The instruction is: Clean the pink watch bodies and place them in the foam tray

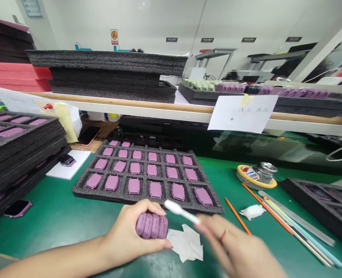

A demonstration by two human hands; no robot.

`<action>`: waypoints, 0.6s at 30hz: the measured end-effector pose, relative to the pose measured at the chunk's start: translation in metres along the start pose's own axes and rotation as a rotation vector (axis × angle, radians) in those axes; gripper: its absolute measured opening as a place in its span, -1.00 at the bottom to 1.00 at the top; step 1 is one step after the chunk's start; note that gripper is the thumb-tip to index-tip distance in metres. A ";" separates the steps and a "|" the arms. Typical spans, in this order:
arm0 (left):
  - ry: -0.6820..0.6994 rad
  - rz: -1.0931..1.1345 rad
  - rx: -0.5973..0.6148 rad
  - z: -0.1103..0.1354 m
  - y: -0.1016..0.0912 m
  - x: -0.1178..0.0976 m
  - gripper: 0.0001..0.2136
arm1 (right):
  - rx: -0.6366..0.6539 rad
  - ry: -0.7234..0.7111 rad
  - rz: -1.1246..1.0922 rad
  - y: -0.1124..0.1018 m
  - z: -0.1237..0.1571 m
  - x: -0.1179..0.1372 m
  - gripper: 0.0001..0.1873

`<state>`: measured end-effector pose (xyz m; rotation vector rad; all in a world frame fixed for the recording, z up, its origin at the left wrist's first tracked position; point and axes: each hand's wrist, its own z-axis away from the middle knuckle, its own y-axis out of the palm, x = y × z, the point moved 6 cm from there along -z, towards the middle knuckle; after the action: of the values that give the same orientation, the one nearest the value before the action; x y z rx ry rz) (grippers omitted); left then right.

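My left hand point(130, 235) is closed around a row of several purple plastic cases point(151, 226), held side by side just above the green mat. My right hand point(234, 247), blurred by motion, pinches a thin white swab point(180, 211) whose tip points up and left toward those cases. Just beyond both hands lies a black foam tray point(107, 193) with purple cases point(155, 189) sitting in its pockets. White paper wipes point(188, 243) lie on the mat between my hands.
Stacked foam trays point(20, 143) stand at left, another tray point(321, 204) at right. Orange sticks point(237, 216), a ruler point(298, 222), a tape roll with a metal weight point(256, 175), a phone point(17, 208) and a shelf with a paper note point(242, 114) surround the mat.
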<state>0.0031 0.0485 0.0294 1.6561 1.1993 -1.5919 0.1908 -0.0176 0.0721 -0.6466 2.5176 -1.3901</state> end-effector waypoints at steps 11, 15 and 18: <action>0.093 -0.026 -0.042 0.001 -0.004 -0.004 -0.58 | -0.036 -0.080 0.158 -0.006 -0.002 0.003 -0.51; 0.116 -0.065 -0.038 0.002 -0.004 -0.008 -0.58 | -0.061 -0.077 0.152 -0.007 0.000 0.005 -0.51; 0.163 -0.093 -0.029 0.003 -0.005 -0.012 -0.57 | -0.044 -0.054 0.104 -0.006 0.002 0.003 -0.55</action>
<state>-0.0012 0.0456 0.0415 1.7629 1.3930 -1.5101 0.1903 -0.0233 0.0768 -0.5450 2.5070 -1.2689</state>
